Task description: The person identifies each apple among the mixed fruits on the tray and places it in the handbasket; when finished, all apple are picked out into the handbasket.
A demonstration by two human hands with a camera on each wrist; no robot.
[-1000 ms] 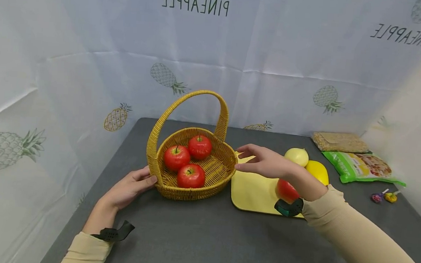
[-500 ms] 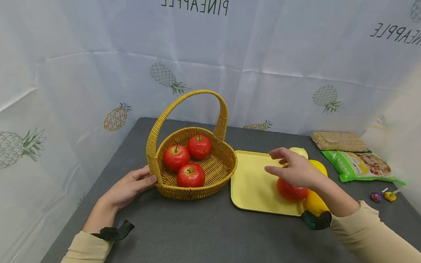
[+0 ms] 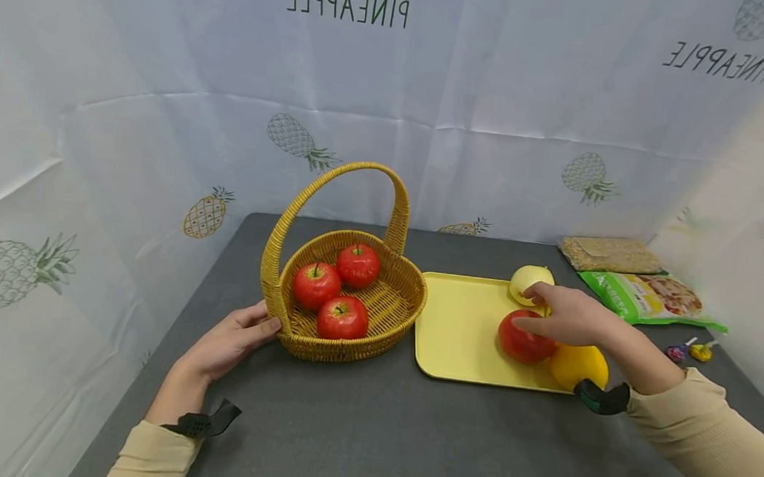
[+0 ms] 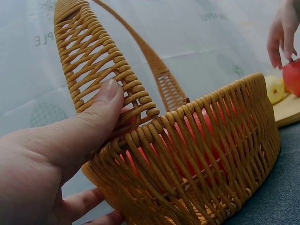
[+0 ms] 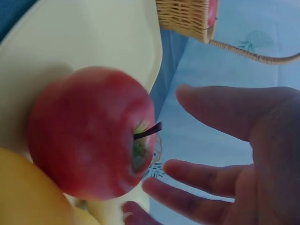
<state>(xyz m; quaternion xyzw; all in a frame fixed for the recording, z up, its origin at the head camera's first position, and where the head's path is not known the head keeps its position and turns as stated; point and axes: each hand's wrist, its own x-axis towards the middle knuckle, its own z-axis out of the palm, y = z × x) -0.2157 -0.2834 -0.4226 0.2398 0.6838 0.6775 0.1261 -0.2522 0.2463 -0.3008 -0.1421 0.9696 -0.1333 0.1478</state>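
My left hand (image 3: 227, 342) holds the woven basket (image 3: 349, 352) at the left foot of its tall handle. In the left wrist view its thumb (image 4: 108, 93) presses the handle's base and other fingers lie under the wall. Three red apples (image 3: 343, 318) are inside. My right hand (image 3: 568, 315) hovers with spread fingers over another red apple (image 3: 521, 343) on the yellow tray (image 3: 455, 338). In the right wrist view, a gap shows between those fingers and the apple's stem (image 5: 149, 130). A pale round fruit (image 3: 524, 280) sits behind this apple; a yellow fruit (image 3: 580, 367) is beside it.
At the back right lie a bag of grains (image 3: 611, 254) and a green food packet (image 3: 661, 298). Two wrapped lollipops (image 3: 690, 351) are near the right edge of the dark table (image 3: 370, 435). A pineapple-print curtain (image 3: 366, 70) hangs behind.
My right hand has moved right from the basket's rim, across the tray, to above the apple there. My left hand has kept its place on the basket.
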